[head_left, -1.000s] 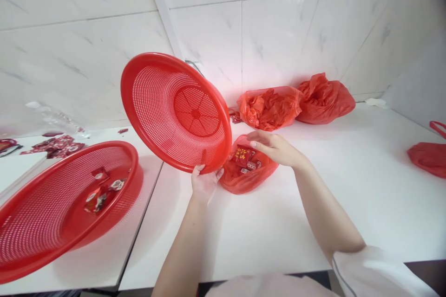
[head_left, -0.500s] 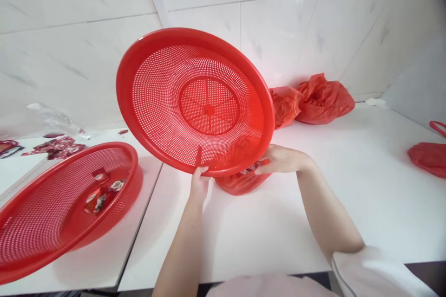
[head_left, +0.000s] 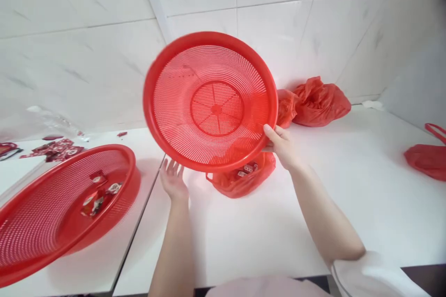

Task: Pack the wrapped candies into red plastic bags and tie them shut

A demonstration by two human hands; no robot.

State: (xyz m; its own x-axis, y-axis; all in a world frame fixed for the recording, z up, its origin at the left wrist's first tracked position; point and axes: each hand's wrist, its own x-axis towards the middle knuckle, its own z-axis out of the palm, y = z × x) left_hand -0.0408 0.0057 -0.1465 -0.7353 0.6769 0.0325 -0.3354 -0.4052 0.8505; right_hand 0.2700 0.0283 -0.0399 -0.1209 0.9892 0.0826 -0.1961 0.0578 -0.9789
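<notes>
My right hand (head_left: 281,145) grips the right rim of a round red perforated basket (head_left: 195,102), which is held up on edge with its inside facing me. My left hand (head_left: 173,179) is open just below the basket's lower left rim, fingers spread, touching nothing. Under the basket an open red plastic bag (head_left: 240,182) with small red packets in it lies on the white counter (head_left: 272,227).
A second red basket (head_left: 42,222) with a few packets in it lies at the left. Two stuffed red bags (head_left: 318,104) sit against the tiled wall. Another red bag (head_left: 427,157) lies at the far right. Loose red packets (head_left: 52,147) are scattered at the back left.
My left hand has let go of the basket's lower rim and opened. My right hand has taken the right rim, and the basket has shifted right and turned more upright.
</notes>
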